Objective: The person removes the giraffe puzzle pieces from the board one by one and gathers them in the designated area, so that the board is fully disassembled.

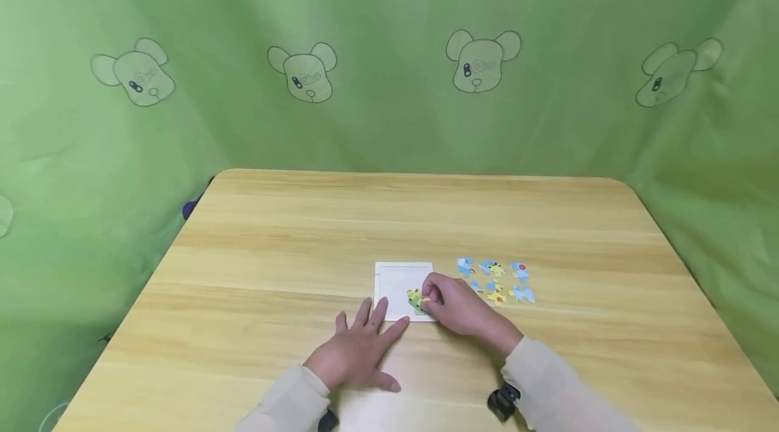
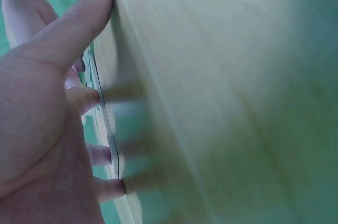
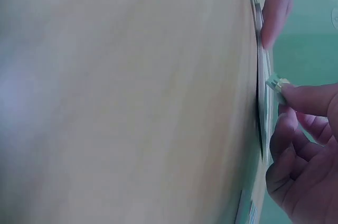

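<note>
My right hand (image 1: 456, 305) pinches a green and yellow jigsaw puzzle piece (image 1: 416, 301) between thumb and finger over the lower right part of a white puzzle tray (image 1: 394, 282). In the right wrist view the pinched piece (image 3: 277, 82) tilts up, close above the tray's edge. With fingers spread, my left hand (image 1: 359, 351) rests at the tray's near left edge, its fingertips on the rim and its thumb out over the table. In the left wrist view the straight fingers (image 2: 108, 187) reach the tray edge.
Several loose puzzle pieces (image 1: 496, 291), blue and yellow, lie in two rows on the wooden table (image 1: 274, 236) right of the tray. A green curtain (image 1: 389, 114) with bear-head drawings hangs behind the table and along its sides.
</note>
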`<state>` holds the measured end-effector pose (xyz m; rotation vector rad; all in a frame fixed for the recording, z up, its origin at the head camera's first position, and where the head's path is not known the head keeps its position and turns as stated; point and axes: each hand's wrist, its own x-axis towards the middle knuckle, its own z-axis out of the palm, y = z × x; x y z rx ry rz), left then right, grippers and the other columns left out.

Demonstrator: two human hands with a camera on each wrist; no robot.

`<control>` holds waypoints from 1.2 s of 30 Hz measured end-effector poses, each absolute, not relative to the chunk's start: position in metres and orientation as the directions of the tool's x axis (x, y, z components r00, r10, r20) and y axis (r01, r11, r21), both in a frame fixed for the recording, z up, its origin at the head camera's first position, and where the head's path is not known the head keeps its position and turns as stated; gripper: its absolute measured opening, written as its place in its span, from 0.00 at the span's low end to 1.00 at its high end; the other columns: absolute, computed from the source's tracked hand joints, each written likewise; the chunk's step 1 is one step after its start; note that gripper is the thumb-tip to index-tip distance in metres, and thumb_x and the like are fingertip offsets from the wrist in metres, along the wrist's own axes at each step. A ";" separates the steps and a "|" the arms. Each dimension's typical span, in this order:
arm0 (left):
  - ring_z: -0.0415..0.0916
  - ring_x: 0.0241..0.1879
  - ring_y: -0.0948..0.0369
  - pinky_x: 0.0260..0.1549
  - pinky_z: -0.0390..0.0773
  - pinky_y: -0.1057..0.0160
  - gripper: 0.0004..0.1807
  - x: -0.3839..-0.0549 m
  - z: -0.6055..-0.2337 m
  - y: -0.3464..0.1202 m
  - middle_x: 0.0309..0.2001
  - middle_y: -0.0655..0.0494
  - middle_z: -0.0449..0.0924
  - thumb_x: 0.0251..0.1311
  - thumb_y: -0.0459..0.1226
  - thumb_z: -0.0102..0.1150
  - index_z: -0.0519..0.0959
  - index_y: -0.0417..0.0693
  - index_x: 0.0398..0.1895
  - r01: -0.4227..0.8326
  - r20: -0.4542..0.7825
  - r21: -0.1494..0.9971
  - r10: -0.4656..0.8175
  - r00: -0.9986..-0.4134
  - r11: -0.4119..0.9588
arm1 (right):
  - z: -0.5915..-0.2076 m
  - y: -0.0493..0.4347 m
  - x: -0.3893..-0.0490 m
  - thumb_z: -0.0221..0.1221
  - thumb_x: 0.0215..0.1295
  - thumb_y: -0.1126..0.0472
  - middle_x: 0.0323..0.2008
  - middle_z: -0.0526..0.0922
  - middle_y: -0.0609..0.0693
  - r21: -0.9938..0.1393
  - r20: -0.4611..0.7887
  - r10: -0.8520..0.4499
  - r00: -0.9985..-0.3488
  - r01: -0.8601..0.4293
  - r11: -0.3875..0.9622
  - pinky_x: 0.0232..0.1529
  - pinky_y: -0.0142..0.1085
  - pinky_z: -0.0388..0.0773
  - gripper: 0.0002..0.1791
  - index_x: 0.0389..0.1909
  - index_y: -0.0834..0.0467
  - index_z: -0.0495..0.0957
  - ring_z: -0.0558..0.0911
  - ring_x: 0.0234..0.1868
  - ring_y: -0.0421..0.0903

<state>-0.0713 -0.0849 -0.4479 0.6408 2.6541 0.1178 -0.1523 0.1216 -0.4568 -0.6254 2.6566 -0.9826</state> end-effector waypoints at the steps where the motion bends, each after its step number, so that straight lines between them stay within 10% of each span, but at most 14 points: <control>1: 0.37 0.73 0.42 0.60 0.53 0.31 0.55 -0.072 -0.448 -0.085 0.75 0.46 0.36 0.43 0.71 0.52 0.42 0.70 0.74 0.417 -0.366 0.175 0.453 -0.813 0.892 | -0.456 0.124 -0.153 0.62 0.58 0.63 0.23 0.73 0.43 -0.666 -0.070 -0.466 -0.882 -0.306 0.680 0.28 0.30 0.71 0.06 0.31 0.54 0.73 0.71 0.25 0.39; 36: 0.37 0.72 0.39 0.57 0.51 0.27 0.55 -0.068 -0.451 -0.083 0.75 0.43 0.36 0.43 0.70 0.54 0.45 0.67 0.75 0.436 -0.346 0.228 0.491 -0.800 0.871 | -0.454 0.243 -0.116 0.58 0.62 0.65 0.27 0.78 0.50 -0.718 -0.127 -0.170 -0.977 -0.028 0.695 0.29 0.30 0.76 0.07 0.39 0.64 0.75 0.79 0.27 0.42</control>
